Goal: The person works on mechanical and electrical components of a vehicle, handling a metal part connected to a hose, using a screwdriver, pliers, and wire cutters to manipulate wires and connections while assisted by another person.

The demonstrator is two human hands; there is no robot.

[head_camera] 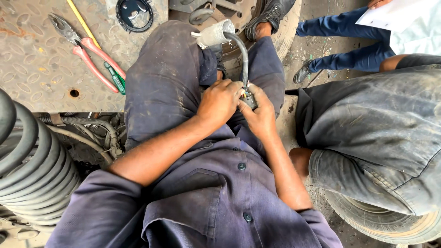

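My left hand [220, 102] and my right hand [260, 115] meet over my lap, both closed on a small dark electrical connector [249, 98] with coloured wire ends showing. A grey sheathed cable [240, 50] curves up from the connector to a dirty pale cylindrical plug [212, 33] resting on my left knee. I sit in dark blue work clothes, one black shoe [270, 14] resting against a wheel.
Red-handled pliers [82, 48], a green-handled screwdriver [115, 78] and a yellow rod lie on the steel tread plate [32, 69] at left, with a black round cap [134, 14] nearby. Coiled black hoses [32, 170] sit lower left. Another person in grey [381, 133] crouches right; a tyre [390, 225] below.
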